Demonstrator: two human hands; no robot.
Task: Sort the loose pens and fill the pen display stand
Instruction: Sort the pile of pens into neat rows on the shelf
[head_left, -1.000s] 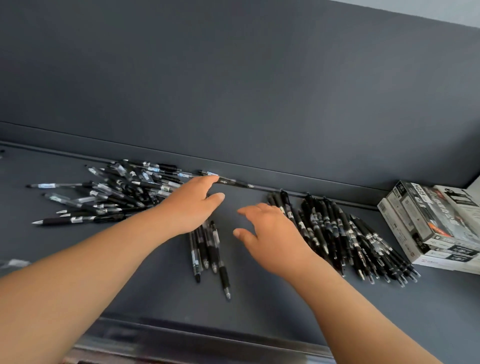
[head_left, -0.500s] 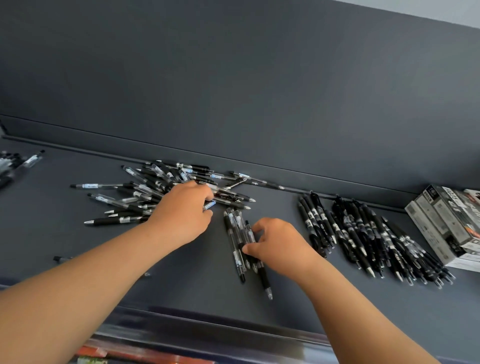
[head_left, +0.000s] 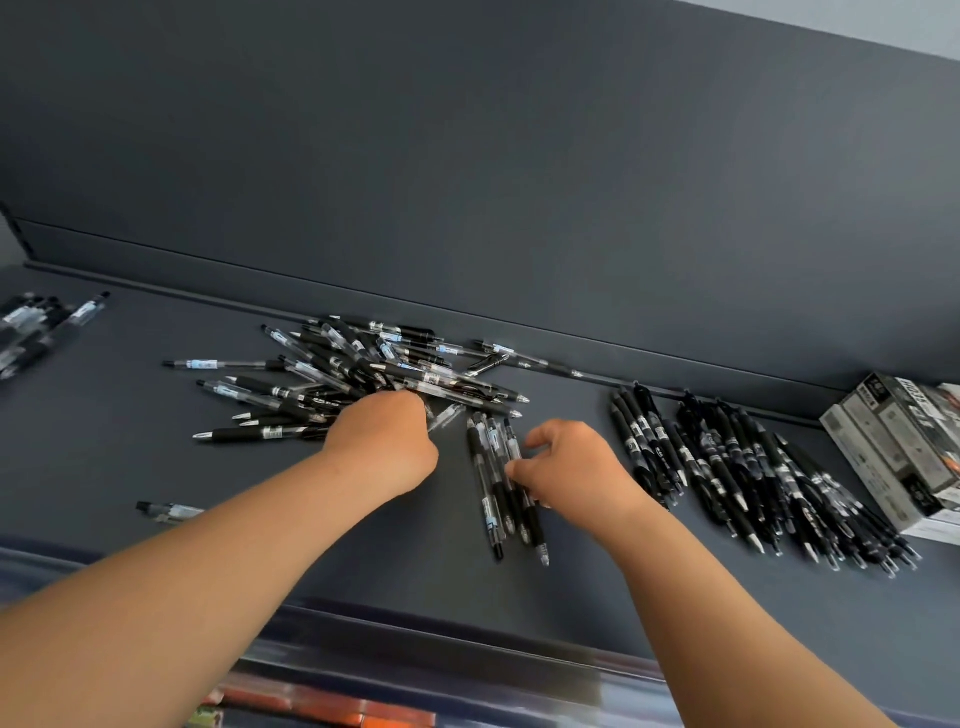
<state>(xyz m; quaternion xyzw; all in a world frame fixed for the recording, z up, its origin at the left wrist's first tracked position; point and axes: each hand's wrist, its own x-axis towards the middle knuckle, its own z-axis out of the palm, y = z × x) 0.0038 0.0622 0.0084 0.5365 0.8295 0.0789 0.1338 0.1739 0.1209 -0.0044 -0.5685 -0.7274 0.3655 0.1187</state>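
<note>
Dark grey shelf, dark back panel behind it. Messy pile of pens lies left of centre, against the back edge, with black and clear barrels crossing every way.

Left hand sits at the pile's near right edge, back of the hand up, fingers curled down into the pens. A clear pen pokes out just beside the knuckles. Fingertips are hidden, so I cannot tell whether it grips anything.

Small bundle of a few pens lies between the two hands, roughly parallel, tips pointing toward the camera. Right hand is on the bundle's right side: thumb touching the barrels, fingers arched and curled over them, holding the bundle, with the far pens running under the palm.

Right of that hand, apart from the bundle, is a sorted row of pens, all black and lined up the same way with tips toward the front. Boxes are stacked at the far right, touching that row's end.

A few more pens lie at the far left edge, blurred. One lone pen lies near the front, just above the left forearm.
</note>
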